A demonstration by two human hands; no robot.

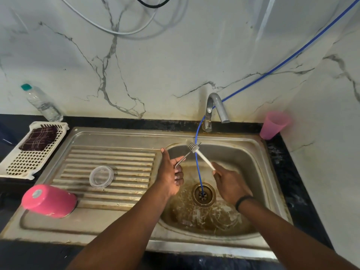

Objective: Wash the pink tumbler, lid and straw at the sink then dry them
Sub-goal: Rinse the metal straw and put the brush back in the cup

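the steel sink (116,133) is set into a dark tabletop (282,162), with a ribbed draining board on its left part and the basin on its right; the work is kept over the basin, probably so drips fall straight toward the drain (203,194).

the pink tumbler (48,200) is laid on its side at the near left corner of the draining board, its base turned toward the camera, apparently set aside to drain. the clear lid (101,176) is laid flat on the ribs, a little beyond the tumbler and apart from it.

the left hand (171,172) is curled round the handle of a fork (190,151), thumb raised, with the tines pointed up and away. the right hand (229,182) pinches the lower end of the white straw (204,158). the upper end of the straw is met by the tines above the basin's far rim, seemingly so its mouth can be picked clean. whether a tine is actually inside the straw cannot be told.

a thin blue tube (197,162) is run from the wall past the tap (216,108) down into the drain, passing between the two hands just beside the straw, where it could be snagged. no water is seen at the spout.

a white basket (19,166) with a dark checked cloth (40,137) at its far end is placed left of the sink, likely for drying. a plastic bottle (41,103) is leaned against the wall behind it, and a pale pink cup (273,124) is stood at the far right corner.
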